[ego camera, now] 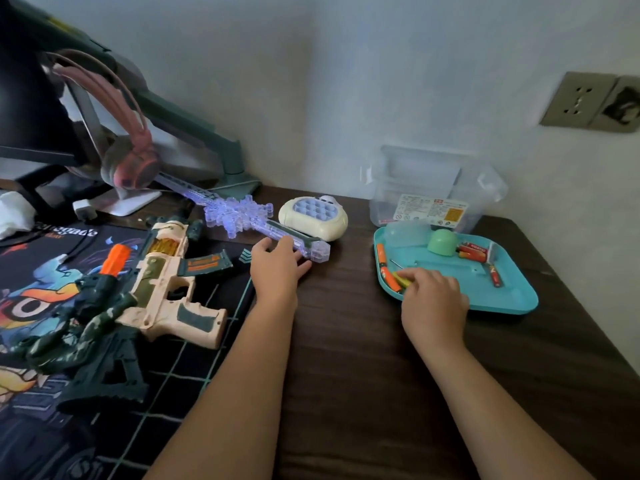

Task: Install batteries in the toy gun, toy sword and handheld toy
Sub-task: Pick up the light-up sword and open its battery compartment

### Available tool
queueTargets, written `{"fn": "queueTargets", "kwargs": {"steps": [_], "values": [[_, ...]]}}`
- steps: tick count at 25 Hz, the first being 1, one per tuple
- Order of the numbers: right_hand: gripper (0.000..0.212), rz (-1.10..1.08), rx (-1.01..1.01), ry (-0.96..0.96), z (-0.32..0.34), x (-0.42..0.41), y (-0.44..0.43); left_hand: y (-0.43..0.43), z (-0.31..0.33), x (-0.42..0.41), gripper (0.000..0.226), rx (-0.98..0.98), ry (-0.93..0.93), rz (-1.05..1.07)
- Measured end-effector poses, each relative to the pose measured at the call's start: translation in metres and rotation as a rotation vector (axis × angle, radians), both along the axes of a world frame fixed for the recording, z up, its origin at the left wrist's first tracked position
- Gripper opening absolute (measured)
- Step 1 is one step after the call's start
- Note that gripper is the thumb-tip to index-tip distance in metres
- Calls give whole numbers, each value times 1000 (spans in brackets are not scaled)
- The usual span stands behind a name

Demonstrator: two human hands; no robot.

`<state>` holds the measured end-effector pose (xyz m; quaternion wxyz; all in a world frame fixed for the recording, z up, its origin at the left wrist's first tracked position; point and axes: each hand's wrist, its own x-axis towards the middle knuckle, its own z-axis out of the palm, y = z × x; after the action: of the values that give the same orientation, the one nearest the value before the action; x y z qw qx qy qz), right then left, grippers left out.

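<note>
- Pink headphones (130, 157) hang at the far left, behind the toys.
- A dark mat (31, 306) with a cartoon picture lies on the left part of the surface (346, 341).
- The toy gun (166, 282) lies on its side on the mat. It is tan and green with an orange tip.
- The toy sword (239, 214) is see-through and glows blue. It lies just behind the gun, with its handle pointing right.
- The left hand (277, 268) holds the sword's handle, with fingers curled over the top and the thumb near the end.
- The handheld toy (313, 218) is cream with blue buttons. It sits just behind the sword's handle, touching it.
- A blue tray (502, 296) sits on the right.
- Orange batteries (385, 271) lie by the tray's left edge, and red batteries (472, 252) lie at the back.
- The right hand (433, 299) reaches into the tray and pinches a yellow tool (403, 280) next to the orange batteries.
- A clear box (433, 181) stands behind the tray, by the wall.
</note>
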<state>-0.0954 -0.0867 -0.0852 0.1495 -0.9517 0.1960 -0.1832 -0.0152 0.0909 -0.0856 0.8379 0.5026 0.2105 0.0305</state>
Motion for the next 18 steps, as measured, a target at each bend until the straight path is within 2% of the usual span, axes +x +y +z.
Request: {"fn": "queueTargets", "kwargs": {"steps": [3,5,6,8,11,14,18], "values": [[25,-26,2,-140,0,0,1,3,4,0,54,-56,5,-10],[23,155,-28,-346,2,4,16,2,5,0,54,-50,14,-1],[24,284,-35,-391,4,11,30,1,4,2,53,-62,18,2],[28,423,-23,-312,6,30,60,2,5,1,53,-93,15,0],[41,358,25,-94,2,56,88,3,5,-2,52,-124,3,-5],[40,311,284,-55,2,66,91,5,2,-2,50,-128,6,-13],[32,313,665,-41,11,63,86,10,10,-1,29,-73,71,-96]]}}
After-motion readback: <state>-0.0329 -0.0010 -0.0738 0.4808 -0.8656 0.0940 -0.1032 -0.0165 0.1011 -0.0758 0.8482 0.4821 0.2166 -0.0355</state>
